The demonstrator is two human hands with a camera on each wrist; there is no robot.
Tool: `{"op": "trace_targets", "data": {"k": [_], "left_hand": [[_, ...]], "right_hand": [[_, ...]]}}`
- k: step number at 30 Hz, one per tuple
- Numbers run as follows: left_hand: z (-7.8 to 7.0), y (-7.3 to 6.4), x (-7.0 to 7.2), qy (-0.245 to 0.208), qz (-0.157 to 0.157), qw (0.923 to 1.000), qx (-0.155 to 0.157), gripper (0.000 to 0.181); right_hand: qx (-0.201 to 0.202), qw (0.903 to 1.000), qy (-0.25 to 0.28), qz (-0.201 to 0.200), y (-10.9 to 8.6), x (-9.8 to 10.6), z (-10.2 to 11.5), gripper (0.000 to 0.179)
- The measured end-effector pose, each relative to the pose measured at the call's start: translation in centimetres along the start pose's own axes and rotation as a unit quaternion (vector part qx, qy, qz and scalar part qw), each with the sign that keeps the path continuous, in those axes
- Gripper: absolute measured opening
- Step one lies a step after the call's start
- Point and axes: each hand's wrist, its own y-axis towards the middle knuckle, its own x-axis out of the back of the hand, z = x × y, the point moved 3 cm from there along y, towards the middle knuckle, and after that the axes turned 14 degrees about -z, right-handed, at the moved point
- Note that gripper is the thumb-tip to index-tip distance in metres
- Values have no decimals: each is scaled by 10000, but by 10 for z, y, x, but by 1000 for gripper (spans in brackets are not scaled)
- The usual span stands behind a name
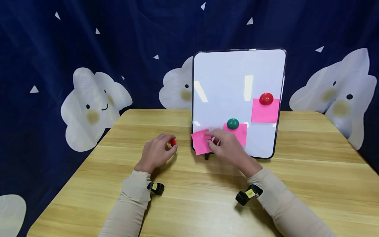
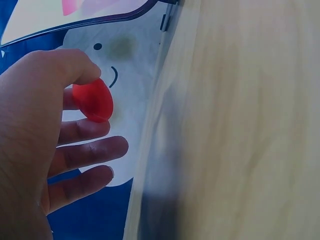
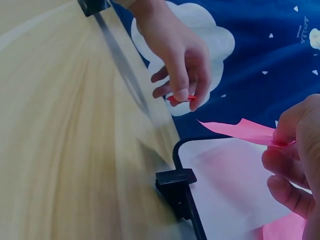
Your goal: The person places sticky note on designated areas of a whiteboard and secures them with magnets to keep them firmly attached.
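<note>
My left hand [image 1: 157,152] pinches a round red magnet [image 2: 95,101] between thumb and fingers, over the table to the left of the whiteboard [image 1: 234,82]. With thumb and fingertips my right hand [image 1: 227,146] holds a pink sticky note [image 1: 200,142] by its edge. That note overlaps the board's lower left corner in the head view; seen from the right wrist it stands a little off the white surface. Beside the right hand, a second pink note [image 1: 241,133] lies on the board under a green magnet [image 1: 233,123]. Higher at the right, a red magnet [image 1: 266,98] sits over a third note [image 1: 265,113].
The whiteboard stands upright on the wooden table [image 1: 189,197], with a black stand foot [image 3: 176,187] at its lower edge. Behind the table hangs a dark blue curtain [image 1: 133,39] with white clouds. Each wrist wears a small black camera [image 1: 156,188].
</note>
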Motion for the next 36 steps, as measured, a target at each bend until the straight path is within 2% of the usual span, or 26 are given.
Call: {"op": "trace_targets", "data": {"k": [11, 17, 22, 28, 36], "left_hand": [[1, 4, -1, -29, 47, 10000, -11, 33], [4, -2, 0, -69, 17, 10000, -8, 32], [6, -5, 0, -34, 24, 10000, 4, 33], [5, -6, -1, -26, 86, 10000, 17, 35], [2, -2, 0, -78, 14, 10000, -28, 34]], "right_hand": [[0, 9990, -53, -441, 18, 4, -2, 27], [22, 9967, -58, -813, 27, 3, -1, 27], [-112, 9932, -97, -1152, 34, 6, -2, 30], [-298, 9916, -277, -1230, 39, 5, -4, 33], [-440, 9910, -483, -1168, 45, 4, -5, 33]]}}
